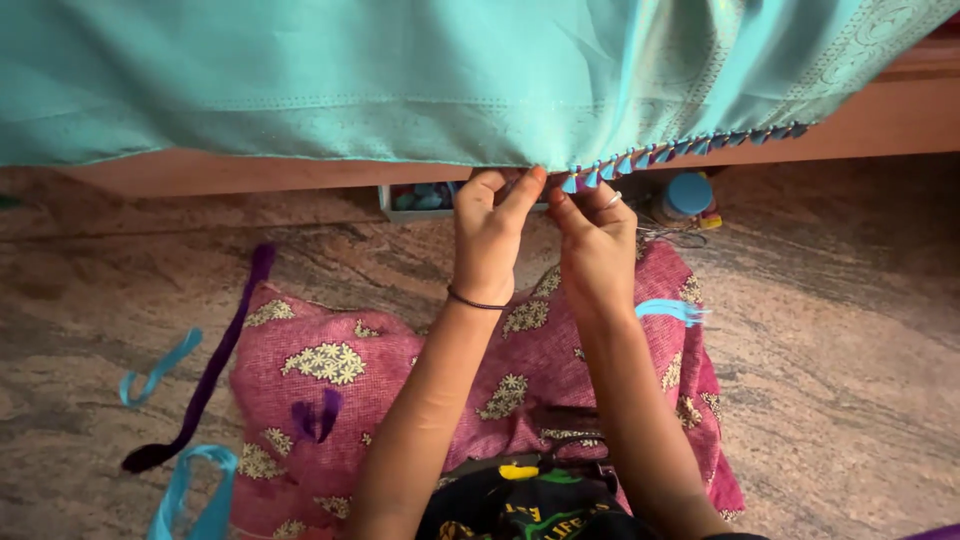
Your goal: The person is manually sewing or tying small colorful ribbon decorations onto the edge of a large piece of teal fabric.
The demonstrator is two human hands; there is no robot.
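Teal fabric (330, 90) hangs over the wooden ledge (880, 120), its hem pinched shut between left hand (490, 240) and right hand (597, 250) beside the tassels (640, 160); keeping that edge taut seems wise.

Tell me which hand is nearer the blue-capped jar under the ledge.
Right. The right hand pinches the cloth hem just left of the jar; the left hand is farther left, on the right hand's other side.
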